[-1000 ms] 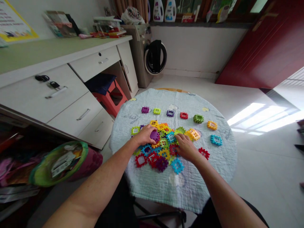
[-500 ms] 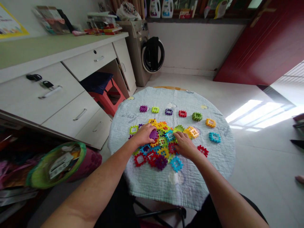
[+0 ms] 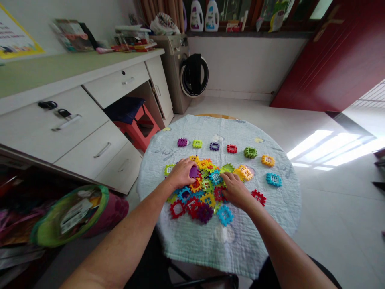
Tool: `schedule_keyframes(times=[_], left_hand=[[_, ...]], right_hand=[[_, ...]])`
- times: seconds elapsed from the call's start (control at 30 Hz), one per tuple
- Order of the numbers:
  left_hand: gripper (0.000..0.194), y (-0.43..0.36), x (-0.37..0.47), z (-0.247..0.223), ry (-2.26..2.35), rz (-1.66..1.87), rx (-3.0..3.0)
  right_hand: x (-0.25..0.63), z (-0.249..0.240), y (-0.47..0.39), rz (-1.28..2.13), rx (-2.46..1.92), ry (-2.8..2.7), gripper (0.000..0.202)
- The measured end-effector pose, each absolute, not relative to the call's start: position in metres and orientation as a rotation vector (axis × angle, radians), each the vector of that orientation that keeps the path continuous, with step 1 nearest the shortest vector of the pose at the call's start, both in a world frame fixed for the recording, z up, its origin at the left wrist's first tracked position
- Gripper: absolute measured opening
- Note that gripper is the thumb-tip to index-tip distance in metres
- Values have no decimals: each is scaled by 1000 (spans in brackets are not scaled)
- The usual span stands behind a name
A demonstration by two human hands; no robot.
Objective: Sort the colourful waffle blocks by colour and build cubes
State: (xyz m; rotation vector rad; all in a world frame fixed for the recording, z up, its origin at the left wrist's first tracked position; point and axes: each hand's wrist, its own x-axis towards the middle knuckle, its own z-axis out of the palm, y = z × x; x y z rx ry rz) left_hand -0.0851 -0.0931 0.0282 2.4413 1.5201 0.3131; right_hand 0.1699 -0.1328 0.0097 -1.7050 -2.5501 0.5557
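Observation:
My left hand (image 3: pixel 181 174) is curled around a purple notched building block (image 3: pixel 194 171) at the left of a heap of colourful interlocking blocks (image 3: pixel 207 185). At the heap's right side rests my right hand (image 3: pixel 235 188), fingers bent and close together; what lies under them is hidden. Beside its fingertips is a blue window block (image 3: pixel 215 177), and a red block (image 3: pixel 219 194) shows by its thumb. A yellow window block (image 3: pixel 245 173) lies just beyond that hand. Along the heap's near edge are a dark purple block (image 3: pixel 205 213) and a light blue block (image 3: pixel 225 215).
Separate blocks form a curved row from a purple one (image 3: pixel 182 142) to a blue one (image 3: pixel 273 180) on the cloth-covered round table (image 3: pixel 240 245). A red block (image 3: pixel 259 197) lies near my right forearm. A bin (image 3: pixel 104 216) and drawers (image 3: pixel 102 150) stand left.
The view has tipped slightly, so the table appears a little lower. Both hands stay at nearly the same places on the heap, and the purple block remains in my left hand.

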Motion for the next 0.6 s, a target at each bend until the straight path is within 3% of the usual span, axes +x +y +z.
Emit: schedule_keyframes(times=[0.17,0.37,0.6], left_hand=[[48,-34,-130,36,1720,453,2379],[55,53,-165,23,1848,84,2410],[59,94,-162,11,1789,-41,2406]], right_hand=[[169,7,-133,545,-1712,-2531,56],[169,6,-133,551,-1693,-2495,57],[169,10,-132,572,-1689,-2477,55]])
